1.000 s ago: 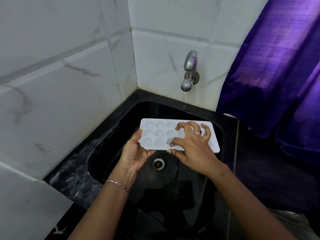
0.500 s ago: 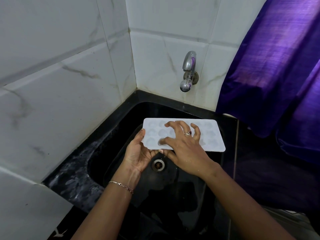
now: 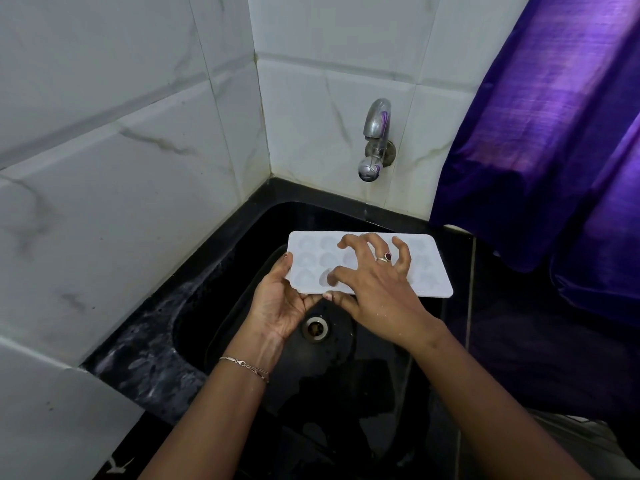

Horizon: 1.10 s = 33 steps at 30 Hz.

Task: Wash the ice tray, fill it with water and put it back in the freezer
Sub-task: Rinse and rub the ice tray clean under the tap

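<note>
1. While no water shows at the spout, the far left is white marble-veined wall tiles (image 3: 121,168) meeting the wet rim of the black stone sink (image 3: 156,344).
2. Next, the left hand (image 3: 280,306), thin chain bracelet (image 3: 244,364) at the wrist. It lies palm-up and grips the near left corner of the white plastic ice tray (image 3: 431,278), thumb along the short left edge, fingers underneath.
3. That tray hangs roughly level over the basin, above the round steel drain (image 3: 315,328), cups up. Its long axis runs left to right, and most of its length reaches right of the left-hand grip.
4. The right hand (image 3: 377,289), red-stoned ring (image 3: 385,257) showing, sits clawed over the tray's middle. Bent fingertips (image 3: 399,243) are spread onto the cups, and the thumb looks tucked at the near edge. My call: scrubbing, with nothing filled yet.
5. The chrome wall tap (image 3: 375,140) stands behind and above the tray's far edge. The right hand is nearer it, and the left looks able to carry the tray alone.
6. Far right hangs a purple curtain (image 3: 554,133).
</note>
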Each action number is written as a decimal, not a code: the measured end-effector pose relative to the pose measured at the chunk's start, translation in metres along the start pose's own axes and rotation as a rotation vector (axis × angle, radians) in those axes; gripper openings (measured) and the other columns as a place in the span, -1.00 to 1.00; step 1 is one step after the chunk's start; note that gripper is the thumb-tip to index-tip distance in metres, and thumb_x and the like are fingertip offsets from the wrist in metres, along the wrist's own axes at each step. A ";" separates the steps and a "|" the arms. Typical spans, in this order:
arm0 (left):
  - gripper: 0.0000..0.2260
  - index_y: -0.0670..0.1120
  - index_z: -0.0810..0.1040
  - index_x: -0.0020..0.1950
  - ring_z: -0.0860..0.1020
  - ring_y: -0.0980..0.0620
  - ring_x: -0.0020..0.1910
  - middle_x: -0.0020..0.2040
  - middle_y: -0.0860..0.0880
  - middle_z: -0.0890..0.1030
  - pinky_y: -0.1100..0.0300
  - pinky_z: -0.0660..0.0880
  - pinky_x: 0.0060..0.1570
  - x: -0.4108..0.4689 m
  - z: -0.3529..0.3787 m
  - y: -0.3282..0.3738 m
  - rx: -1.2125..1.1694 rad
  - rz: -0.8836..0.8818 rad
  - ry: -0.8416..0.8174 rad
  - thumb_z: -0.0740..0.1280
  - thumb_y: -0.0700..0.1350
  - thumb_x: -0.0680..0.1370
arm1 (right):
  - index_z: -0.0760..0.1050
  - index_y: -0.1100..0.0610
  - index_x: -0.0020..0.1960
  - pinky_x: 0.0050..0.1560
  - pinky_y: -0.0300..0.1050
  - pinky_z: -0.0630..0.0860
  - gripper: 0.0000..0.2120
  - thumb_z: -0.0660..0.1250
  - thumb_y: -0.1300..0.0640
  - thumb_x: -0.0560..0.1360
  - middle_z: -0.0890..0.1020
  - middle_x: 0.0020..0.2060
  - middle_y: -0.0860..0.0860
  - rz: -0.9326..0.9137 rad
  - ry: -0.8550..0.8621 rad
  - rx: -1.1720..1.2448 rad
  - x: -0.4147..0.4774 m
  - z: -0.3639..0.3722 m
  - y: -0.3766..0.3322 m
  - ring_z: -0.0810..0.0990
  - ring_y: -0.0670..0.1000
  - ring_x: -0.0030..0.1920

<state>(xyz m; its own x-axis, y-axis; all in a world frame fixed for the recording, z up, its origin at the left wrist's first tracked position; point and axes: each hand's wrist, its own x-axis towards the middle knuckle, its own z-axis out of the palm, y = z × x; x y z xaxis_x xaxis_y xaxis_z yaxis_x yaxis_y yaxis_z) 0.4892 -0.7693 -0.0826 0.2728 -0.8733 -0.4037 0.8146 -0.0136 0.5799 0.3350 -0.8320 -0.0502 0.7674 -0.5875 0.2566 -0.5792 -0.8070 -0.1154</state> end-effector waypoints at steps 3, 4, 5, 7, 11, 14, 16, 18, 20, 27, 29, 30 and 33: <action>-0.62 -0.19 0.41 0.39 0.64 -0.22 0.06 0.21 -0.26 0.60 -0.08 0.64 -0.14 -0.002 -0.002 0.001 -0.007 -0.004 -0.006 0.16 -0.01 0.65 | 0.58 -0.18 0.07 0.39 0.18 -0.24 -0.83 0.37 -0.12 0.48 0.28 0.40 -0.04 -0.010 -0.015 0.050 0.000 0.000 -0.001 0.13 0.10 0.47; -0.62 -0.19 0.41 0.39 0.64 -0.22 0.06 0.21 -0.26 0.60 -0.08 0.64 -0.15 -0.002 -0.002 0.001 -0.007 -0.002 -0.008 0.16 -0.01 0.65 | 0.57 -0.19 0.08 0.38 0.17 -0.25 -0.83 0.36 -0.12 0.49 0.27 0.40 -0.05 -0.017 -0.013 0.069 0.000 0.001 0.000 0.12 0.09 0.47; -0.61 -0.20 0.41 0.40 0.65 -0.22 0.05 0.22 -0.26 0.60 -0.08 0.64 -0.16 -0.002 -0.003 0.001 -0.006 0.000 -0.010 0.16 -0.01 0.65 | 0.56 -0.19 0.09 0.38 0.15 -0.24 -0.82 0.36 -0.12 0.49 0.26 0.39 -0.06 -0.022 -0.007 0.082 -0.001 0.001 0.000 0.12 0.08 0.47; -0.60 -0.21 0.40 0.41 0.66 -0.20 -0.02 0.20 -0.26 0.61 -0.06 0.64 -0.24 -0.002 -0.002 0.001 0.001 0.005 -0.016 0.15 -0.01 0.65 | 0.53 -0.17 0.09 0.36 0.12 -0.19 -0.79 0.38 -0.14 0.46 0.27 0.36 -0.06 -0.026 0.018 0.108 -0.001 0.001 -0.003 0.13 0.06 0.44; -0.61 -0.25 0.43 0.37 0.69 -0.14 -0.15 0.05 -0.24 0.66 0.03 0.62 -0.33 -0.003 0.005 -0.001 -0.026 0.011 -0.016 0.15 -0.03 0.66 | 0.54 -0.10 0.11 0.35 0.11 -0.15 -0.72 0.40 -0.11 0.43 0.28 0.36 -0.05 -0.078 0.034 0.063 0.005 0.000 -0.020 0.14 0.06 0.42; -0.63 -0.25 0.46 0.34 0.68 -0.18 -0.09 0.07 -0.26 0.65 -0.01 0.64 -0.27 -0.005 0.009 0.001 -0.045 -0.012 -0.030 0.15 -0.04 0.66 | 0.56 -0.09 0.13 0.36 0.11 -0.17 -0.72 0.42 0.05 0.43 0.30 0.38 -0.04 -0.084 0.021 0.027 0.008 0.005 -0.030 0.16 0.07 0.43; -0.65 -0.24 0.49 0.30 0.67 -0.19 -0.04 0.08 -0.26 0.65 -0.06 0.65 -0.13 -0.006 0.008 0.003 -0.054 -0.016 -0.025 0.16 -0.04 0.65 | 0.56 -0.10 0.13 0.34 0.12 -0.11 -0.59 0.49 0.17 0.32 0.34 0.35 -0.02 -0.080 0.004 0.010 0.007 0.010 -0.032 0.21 0.09 0.40; -0.65 -0.24 0.49 0.30 0.66 -0.17 -0.03 0.10 -0.25 0.65 -0.01 0.61 -0.06 -0.006 0.007 0.003 -0.050 -0.015 -0.014 0.17 -0.04 0.65 | 0.58 -0.10 0.11 0.33 0.13 -0.07 -0.49 0.55 0.24 0.21 0.37 0.31 -0.01 -0.077 -0.003 -0.004 0.008 0.013 -0.032 0.23 0.09 0.36; -0.64 -0.24 0.47 0.32 0.65 -0.16 -0.03 0.10 -0.25 0.64 0.01 0.61 -0.09 -0.007 0.005 0.002 -0.041 -0.021 -0.009 0.17 -0.05 0.65 | 0.59 -0.11 0.08 0.32 0.12 -0.07 -0.48 0.58 0.24 0.20 0.38 0.27 0.00 -0.082 0.000 -0.007 0.009 0.013 -0.032 0.21 0.08 0.34; -0.66 -0.24 0.48 0.31 0.69 -0.15 -0.16 0.02 -0.23 0.67 0.02 0.64 -0.32 -0.009 0.008 0.003 -0.031 0.010 -0.015 0.18 -0.06 0.65 | 0.63 -0.06 -0.09 0.33 0.15 -0.01 -0.79 0.52 -0.09 0.32 0.48 0.21 0.01 -0.067 0.090 -0.042 0.011 0.008 -0.029 0.30 0.08 0.29; -0.65 -0.24 0.47 0.33 0.69 -0.13 -0.15 0.03 -0.22 0.67 0.06 0.64 -0.30 -0.010 0.010 0.003 -0.047 -0.004 -0.012 0.19 -0.06 0.64 | 0.63 -0.06 -0.08 0.34 0.16 -0.02 -0.80 0.44 -0.14 0.38 0.45 0.25 0.00 -0.059 0.091 -0.040 0.013 0.008 -0.033 0.32 0.09 0.33; -0.64 -0.24 0.47 0.34 0.69 -0.13 -0.13 0.03 -0.22 0.67 0.06 0.65 -0.27 -0.011 0.010 0.002 -0.057 -0.014 -0.015 0.19 -0.05 0.64 | 0.63 -0.06 -0.07 0.35 0.16 -0.03 -0.81 0.40 -0.14 0.41 0.44 0.27 0.00 -0.054 0.084 -0.029 0.014 0.008 -0.035 0.31 0.10 0.35; -0.62 -0.23 0.45 0.36 0.68 -0.12 -0.12 0.05 -0.22 0.66 0.08 0.64 -0.20 -0.010 0.006 0.000 -0.055 -0.010 -0.006 0.21 -0.03 0.63 | 0.64 -0.06 -0.07 0.36 0.15 -0.09 -0.84 0.32 -0.08 0.49 0.40 0.31 -0.02 -0.068 0.061 0.009 0.016 0.010 -0.038 0.25 0.08 0.38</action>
<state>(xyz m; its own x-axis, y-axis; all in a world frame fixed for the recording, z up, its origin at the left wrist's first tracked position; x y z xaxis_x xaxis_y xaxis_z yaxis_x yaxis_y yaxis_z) 0.4834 -0.7636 -0.0742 0.2612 -0.8762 -0.4050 0.8442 0.0039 0.5360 0.3715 -0.8111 -0.0511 0.7864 -0.5271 0.3221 -0.5239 -0.8454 -0.1043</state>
